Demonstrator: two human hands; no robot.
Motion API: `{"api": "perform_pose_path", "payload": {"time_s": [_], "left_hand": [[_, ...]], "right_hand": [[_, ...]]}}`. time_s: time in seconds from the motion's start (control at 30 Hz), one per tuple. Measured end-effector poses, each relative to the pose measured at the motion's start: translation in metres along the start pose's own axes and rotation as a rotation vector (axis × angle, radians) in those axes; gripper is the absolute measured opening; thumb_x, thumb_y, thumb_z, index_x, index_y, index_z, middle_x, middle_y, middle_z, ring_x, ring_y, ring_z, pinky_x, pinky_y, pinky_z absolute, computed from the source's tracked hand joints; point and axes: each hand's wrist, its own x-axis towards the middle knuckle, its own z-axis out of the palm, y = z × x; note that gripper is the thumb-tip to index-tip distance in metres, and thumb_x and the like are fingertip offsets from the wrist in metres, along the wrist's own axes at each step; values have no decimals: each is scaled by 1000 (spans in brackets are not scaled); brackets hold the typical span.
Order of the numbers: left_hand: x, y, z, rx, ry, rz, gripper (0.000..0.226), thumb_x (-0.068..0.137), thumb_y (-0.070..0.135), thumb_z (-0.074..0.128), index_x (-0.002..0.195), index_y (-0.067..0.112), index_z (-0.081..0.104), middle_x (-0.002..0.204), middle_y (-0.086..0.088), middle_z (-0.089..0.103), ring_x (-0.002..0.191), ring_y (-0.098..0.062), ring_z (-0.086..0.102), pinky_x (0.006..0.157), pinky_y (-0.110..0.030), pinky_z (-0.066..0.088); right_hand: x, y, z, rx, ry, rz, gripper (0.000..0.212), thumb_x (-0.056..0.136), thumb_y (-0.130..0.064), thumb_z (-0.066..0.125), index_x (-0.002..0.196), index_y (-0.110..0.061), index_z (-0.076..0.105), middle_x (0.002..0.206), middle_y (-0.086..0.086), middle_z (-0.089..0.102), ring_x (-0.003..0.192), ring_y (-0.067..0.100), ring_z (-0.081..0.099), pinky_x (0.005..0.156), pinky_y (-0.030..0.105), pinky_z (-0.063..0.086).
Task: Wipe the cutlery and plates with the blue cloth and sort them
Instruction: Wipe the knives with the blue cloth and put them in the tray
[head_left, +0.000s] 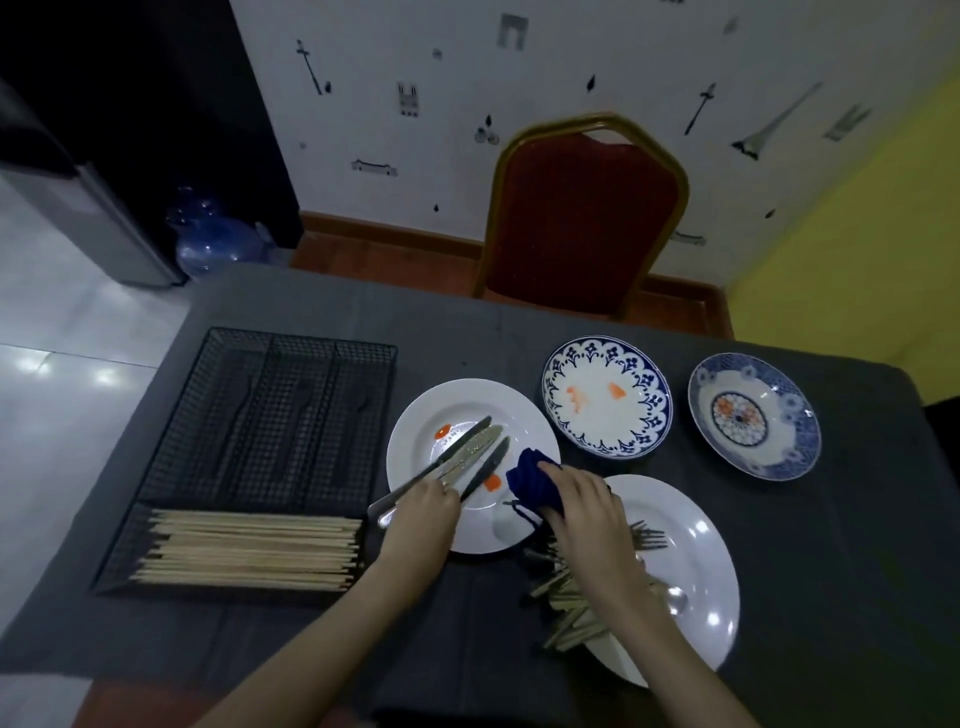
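**Two hands over a dirty white plate, one with knives, one with the cloth**

The left hand (423, 506) has its fingers curled around the handles of some shiny metal knives (457, 460). The knife blades point up and away over a round white plate with orange smears (415, 431). How many knives the hand holds is hard to tell, but three blades show.

The right hand (582, 501) grips a bunched dark blue cloth (530, 480). The cloth sits at the right edge of that same white plate, just beside the knife blades.

Under the right arm is a second round white plate (696, 566). A pile of metal forks and spoons (576, 597) lies on it, partly hidden by the arm.

Further back stands a white plate with a blue pattern rim (566, 374), with orange marks in its middle. To its right, apart from it, is a blue flowered bowl-shaped plate (800, 447).

On the left of the dark grey tablecloth (831, 597) sits a black wire cutlery tray (260, 415). Its near long slot holds a bundle of pale wooden chopsticks (249, 551). Its three back slots look dark, and what is in them is hard to see.

A red chair with a gold frame (584, 218) stands behind the table.
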Motion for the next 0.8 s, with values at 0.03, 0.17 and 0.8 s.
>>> {"api": "perform_pose_path", "payload": {"time_s": [0.03, 0.17, 0.8], "left_hand": [[0, 0, 3, 17, -16, 23, 31, 91, -1, 39, 116, 8, 54, 120, -14, 57, 112, -27, 55, 93, -34, 44], [-2, -3, 1, -364, -16, -78, 21, 96, 9, 41, 102, 7, 61, 105, -9, 64, 98, -24, 60, 81, -28, 46], [-29, 3, -66, -1289, -140, -135, 18, 97, 7, 41, 96, 6, 59, 70, 0, 55, 57, -8, 45, 51, -21, 38]], "right_hand": [[0, -2, -1, 34, 17, 20, 59, 77, -19, 74, 128, -19, 46, 117, 2, 61, 105, 23, 56, 76, 38, 50], [5, -11, -9, 87, 87, 16, 48, 82, -20, 70, 125, -18, 50, 117, -1, 60, 105, 20, 55, 77, 36, 48], [30, -46, -10, -58, 144, -249, 48, 64, -16, 83, 108, -14, 65, 116, 1, 60, 109, 21, 49, 79, 39, 47]]}}
